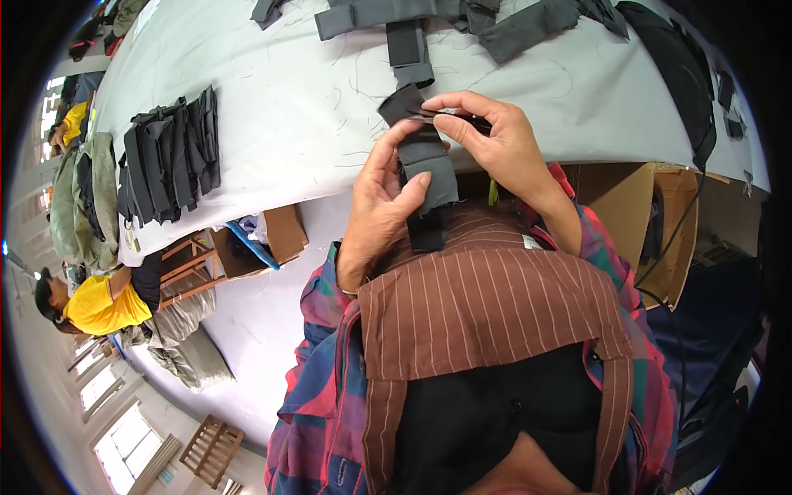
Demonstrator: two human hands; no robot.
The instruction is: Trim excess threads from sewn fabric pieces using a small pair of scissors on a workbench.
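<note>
So the left hand (pixel 381 206) is curled partway round a dark grey fabric strip (pixel 431 175), thumb flat on top and fingers tucked along the side and beneath, which I'd guess is to hold that bit taut and steady. The right hand (pixel 499 140) is pinched nearly closed, with a slim black tool (pixel 477 124) lying across its palm. Might be thread snips, can't really tell, and its tip is hidden by the fingertips meeting over the strip

The strip sits at the near edge of the white-covered table (pixel 280 115), lower end hanging down in front of the striped brown apron (pixel 487 309), probably to have it close to the eyes. Can't tell if it's joined to the pieces (pixel 406 43) beyond it. Off to the left there's a row of dark folded strips (pixel 169 157) lined up side by side, likely to stay neat and easy to grab
</note>
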